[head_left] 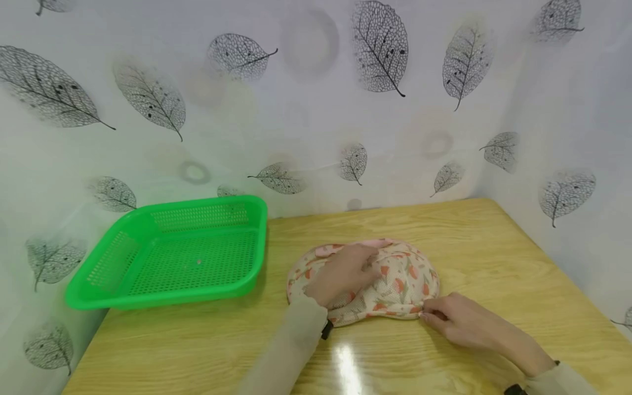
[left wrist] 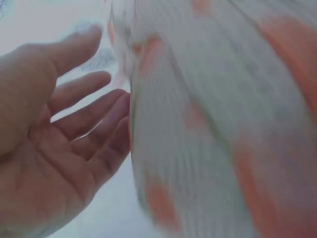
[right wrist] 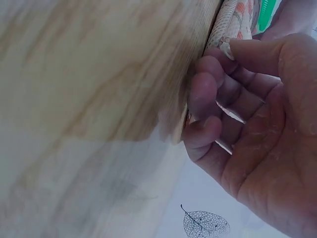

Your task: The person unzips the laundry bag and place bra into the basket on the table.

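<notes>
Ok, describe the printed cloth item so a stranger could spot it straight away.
On the wooden table, look right of the green basket. The cloth item lies below the left hand, its near right edge pinched by the right hand. Unlike the plain basket, it's cream with orange-red prints.

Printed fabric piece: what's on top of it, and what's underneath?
The left hand is over the printed fabric piece, hiding part of it. Beneath is the wooden table, but the covered patch of tabletop cannot be seen.
</notes>
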{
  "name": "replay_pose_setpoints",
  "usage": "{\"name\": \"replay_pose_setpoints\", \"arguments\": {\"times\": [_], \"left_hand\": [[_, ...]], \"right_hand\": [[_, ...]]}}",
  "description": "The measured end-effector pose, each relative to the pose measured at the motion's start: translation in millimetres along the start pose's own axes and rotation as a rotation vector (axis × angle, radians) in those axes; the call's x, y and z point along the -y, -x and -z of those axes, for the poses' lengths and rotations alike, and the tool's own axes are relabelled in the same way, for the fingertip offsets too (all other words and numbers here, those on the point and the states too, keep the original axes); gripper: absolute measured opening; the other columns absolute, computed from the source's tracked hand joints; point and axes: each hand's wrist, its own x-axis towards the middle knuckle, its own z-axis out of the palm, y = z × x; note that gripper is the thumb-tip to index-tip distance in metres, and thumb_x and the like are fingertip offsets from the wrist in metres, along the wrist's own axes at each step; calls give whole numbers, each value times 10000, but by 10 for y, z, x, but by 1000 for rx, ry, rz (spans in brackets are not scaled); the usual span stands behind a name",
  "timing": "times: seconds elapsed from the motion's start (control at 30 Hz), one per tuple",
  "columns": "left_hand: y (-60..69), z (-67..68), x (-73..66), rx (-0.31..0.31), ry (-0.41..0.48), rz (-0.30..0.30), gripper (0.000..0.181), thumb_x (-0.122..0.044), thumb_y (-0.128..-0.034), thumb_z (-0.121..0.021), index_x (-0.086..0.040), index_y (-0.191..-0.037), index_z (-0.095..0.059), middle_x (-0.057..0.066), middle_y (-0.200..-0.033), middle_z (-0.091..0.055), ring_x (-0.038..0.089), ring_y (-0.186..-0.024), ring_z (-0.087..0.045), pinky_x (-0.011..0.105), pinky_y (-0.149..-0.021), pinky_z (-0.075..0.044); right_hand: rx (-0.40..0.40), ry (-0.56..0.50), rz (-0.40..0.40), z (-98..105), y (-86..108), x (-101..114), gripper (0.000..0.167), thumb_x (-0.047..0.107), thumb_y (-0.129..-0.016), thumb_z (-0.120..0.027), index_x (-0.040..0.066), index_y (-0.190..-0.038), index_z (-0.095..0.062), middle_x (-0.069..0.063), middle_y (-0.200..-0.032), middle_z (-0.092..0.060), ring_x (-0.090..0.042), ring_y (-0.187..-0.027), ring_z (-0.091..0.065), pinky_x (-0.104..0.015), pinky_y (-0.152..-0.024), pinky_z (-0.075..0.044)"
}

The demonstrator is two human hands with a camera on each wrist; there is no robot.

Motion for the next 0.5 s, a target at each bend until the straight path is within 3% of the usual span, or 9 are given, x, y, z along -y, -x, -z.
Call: {"name": "replay_pose_setpoints", "arguments": {"times": [0.07, 0.1, 0.17, 0.2, 0.23, 0.33, 0.5], "left_hand": [[121, 79, 60, -75, 5, 31, 469, -198, -1000, -645, -385, -1425, -576, 7, -1121, -733, 66, -596, -533, 231, -568, -466], [183, 122, 89, -111, -4, 62, 510, -200, -1002, -639, -400, -1461, -539, 23, -1066, -729, 79, -682, -600, 260, -621, -512], [288, 203, 149, -172, -77, 129, 416, -231, -999, -647, -300, -1408, -619, 29, -1225, -709, 151, -920, -684, 350, -755, -578], [339, 241, 180, -195, -106, 175, 380, -247, -994, -649, -222, -1374, -650, 42, -1217, -704, 200, -1034, -680, 402, -836, -579], [398, 278, 209, -220, -136, 207, 368, -262, -988, -659, -130, -1331, -669, 67, -1314, -669, 249, -1143, -653, 443, -920, -561], [567, 325, 309, -274, -156, 268, 387, -253, -972, -682, -85, -1320, -673, 116, -1268, -673, 290, -1106, -652, 466, -889, -563], [860, 281, 409, -292, -170, 310, 401, -287, -973, -660, -28, -1279, -683, 164, -1171, -682, 298, -1039, -636, 463, -873, -544]], "right_hand": [[-44, 24, -32, 11, -1, 14, 293, 280, -1062, -541, 251, -774, -585, 198, -597, -364, 64, -510, -314, -172, -490, -334], [-70, 35, -49, 15, -5, 18, 291, 293, -1064, -537, 256, -782, -596, 194, -594, -370, 60, -511, -315, -175, -490, -337], [-118, 57, -84, 27, -15, 28, 295, 315, -1063, -541, 253, -780, -599, 185, -585, -369, 51, -509, -306, -180, -491, -329], [-141, 71, -102, 37, -20, 31, 297, 328, -1059, -547, 254, -777, -597, 179, -582, -370, 45, -509, -304, -183, -494, -326], [-159, 82, -112, 43, -26, 27, 295, 334, -1055, -555, 257, -773, -595, 177, -578, -375, 43, -507, -303, -183, -495, -326], [-197, 113, -104, 50, -37, 11, 307, 333, -1039, -589, 249, -744, -565, 181, -574, -392, 47, -498, -296, -183, -488, -324], [-201, 123, -95, 56, -23, -11, 293, 354, -1017, -623, 260, -748, -557, 180, -585, -424, 51, -502, -306, -183, -491, -331]]}}
